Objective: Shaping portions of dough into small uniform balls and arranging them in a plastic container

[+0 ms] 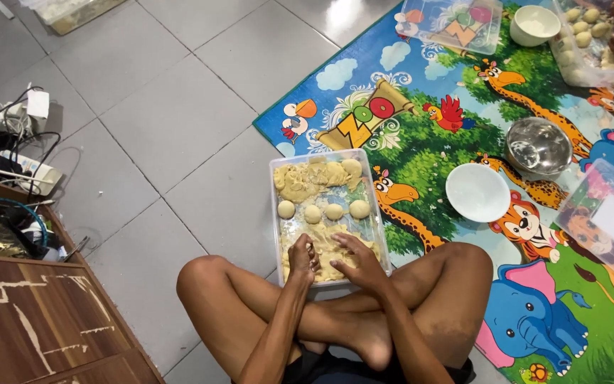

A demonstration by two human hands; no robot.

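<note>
Sitting just ahead of the hands, a clear rectangular tub [376, 213] was parked half on grey floor tiles [179, 121], half on a bright animal-print mat [449, 149]. Dough [328, 249] was pinched in the closed left hand [303, 257] and pressed under the flat-open right hand [362, 264]; four dough balls [323, 210] were lined up just beyond.

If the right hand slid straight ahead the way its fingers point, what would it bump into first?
Probably the row of four dough balls: the right hand rests on dough in the clear tray, fingers pointing up-left toward them. Depth is uncertain.
</note>
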